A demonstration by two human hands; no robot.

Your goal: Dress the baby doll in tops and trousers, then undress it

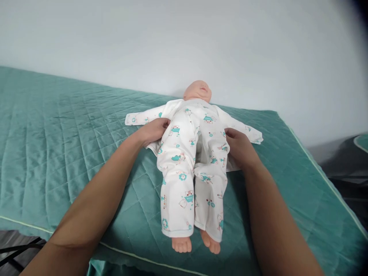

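Observation:
A baby doll (198, 91) lies on its back on a teal quilted mat (71, 126), head toward the wall, bare feet toward me. It wears white printed pyjamas (188, 161) with teal and pink figures. My left hand (152, 130) is closed on the pyjama fabric at the doll's left side near the waist. My right hand (240, 147) grips the fabric on the other side, fingers curled over the hip. Both sleeves lie spread out flat.
The mat covers a table that ends at a light-piped edge (324, 176) on the right and near me. A plain white wall (184, 42) runs behind. Dark floor shows at the right and lower left.

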